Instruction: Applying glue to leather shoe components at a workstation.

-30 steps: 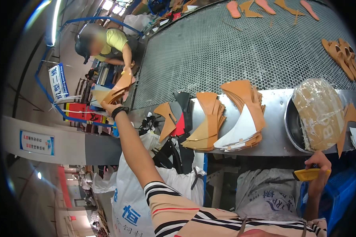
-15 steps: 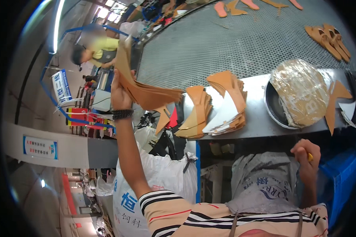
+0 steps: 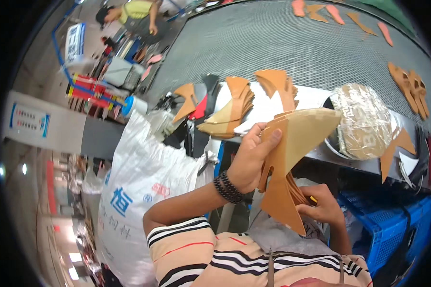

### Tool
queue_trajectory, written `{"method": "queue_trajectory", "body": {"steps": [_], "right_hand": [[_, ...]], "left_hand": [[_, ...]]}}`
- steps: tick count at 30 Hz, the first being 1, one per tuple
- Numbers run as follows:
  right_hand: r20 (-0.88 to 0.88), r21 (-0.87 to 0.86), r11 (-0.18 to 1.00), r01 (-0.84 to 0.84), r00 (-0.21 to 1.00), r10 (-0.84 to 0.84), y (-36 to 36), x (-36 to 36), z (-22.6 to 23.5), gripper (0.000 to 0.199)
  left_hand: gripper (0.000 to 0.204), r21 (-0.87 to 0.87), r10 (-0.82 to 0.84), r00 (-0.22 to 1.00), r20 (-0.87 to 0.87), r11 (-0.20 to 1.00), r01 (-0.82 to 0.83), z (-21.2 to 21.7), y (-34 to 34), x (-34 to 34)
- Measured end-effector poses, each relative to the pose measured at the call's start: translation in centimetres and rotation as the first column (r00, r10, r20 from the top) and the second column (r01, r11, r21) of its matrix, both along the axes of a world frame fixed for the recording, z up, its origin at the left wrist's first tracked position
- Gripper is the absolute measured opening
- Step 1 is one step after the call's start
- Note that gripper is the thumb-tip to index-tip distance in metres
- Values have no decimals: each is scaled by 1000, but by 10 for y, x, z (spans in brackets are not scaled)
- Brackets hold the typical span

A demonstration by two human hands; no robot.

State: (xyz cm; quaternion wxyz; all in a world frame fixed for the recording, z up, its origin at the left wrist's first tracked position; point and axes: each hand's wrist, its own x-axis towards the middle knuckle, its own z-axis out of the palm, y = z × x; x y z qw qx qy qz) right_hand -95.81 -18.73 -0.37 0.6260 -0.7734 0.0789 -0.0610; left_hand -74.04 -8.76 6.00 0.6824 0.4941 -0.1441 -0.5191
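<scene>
From my end I am seeing one fanned stack of tan cut pieces (image 3: 292,143) being held up in front of the torso, near the metal ledge (image 3: 315,98). My left hand (image 3: 251,158) is clamping it, thumb on top; my right hand (image 3: 324,205) is curling around one yellow object (image 3: 313,200) near the stack's lower edge, and I cannot tell whether it is gripping the pieces too. Two tan stacks (image 3: 244,107) are lying on the ledge, one wrapped bundle (image 3: 361,122) is resting over one basin (image 3: 337,149), and three pink insoles (image 3: 335,14) are lying along the mesh tabletop's (image 3: 254,43) far edge.
</scene>
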Motion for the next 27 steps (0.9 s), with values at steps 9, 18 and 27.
{"method": "queue_trajectory", "body": {"steps": [9,18,27], "right_hand": [[44,95,993,-73,997,69,-10,9,-9,41],[51,271,951,-150,989,142,-36,7,-12,32],[5,261,965,6,1000,-8,-44,9,-23,32]], "left_hand": [[38,-40,350,935,63,937,-348,-23,5,-5],[49,-168,-221,966,-135,966,197,-25,9,-12],[64,-228,-49,996,-80,973,30,-23,2,-8]]}}
